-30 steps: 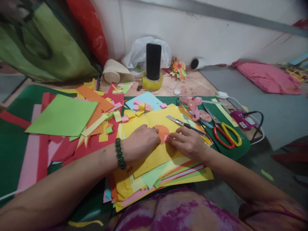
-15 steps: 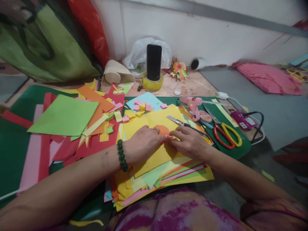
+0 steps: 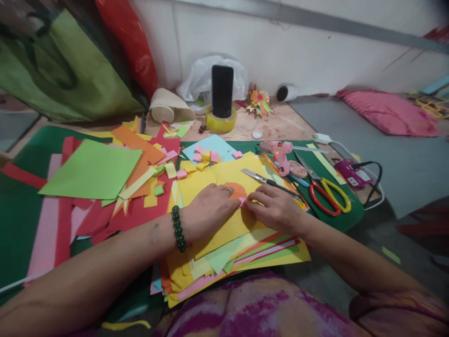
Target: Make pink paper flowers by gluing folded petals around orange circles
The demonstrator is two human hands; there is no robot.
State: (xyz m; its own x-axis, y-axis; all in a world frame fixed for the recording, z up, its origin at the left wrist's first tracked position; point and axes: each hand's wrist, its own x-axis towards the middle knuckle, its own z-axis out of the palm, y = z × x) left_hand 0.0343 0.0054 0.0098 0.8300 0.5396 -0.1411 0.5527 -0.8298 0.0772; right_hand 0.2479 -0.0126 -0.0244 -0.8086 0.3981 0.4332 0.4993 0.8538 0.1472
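My left hand (image 3: 208, 210) and my right hand (image 3: 275, 206) meet over a stack of yellow paper sheets (image 3: 224, 224). Both pinch a small pink paper piece (image 3: 242, 201) between their fingertips. An orange paper round (image 3: 236, 189) lies just behind the fingers. My left wrist wears a dark green bead bracelet (image 3: 177, 229), and a ring sits on one left finger. A utility knife (image 3: 270, 181) lies just beyond my right hand.
Red-and-yellow scissors (image 3: 328, 195), a pink glue gun (image 3: 280, 154) and a charger cable (image 3: 368, 182) lie to the right on a green mat. A green sheet (image 3: 91, 168) and coloured scraps cover the left. A phone (image 3: 222, 91) stands in a tape roll (image 3: 220, 122) at the back.
The hands have stayed over the yellow sheets; the fingers have shifted slightly while working the small pink piece, which is now pinched between both hands.
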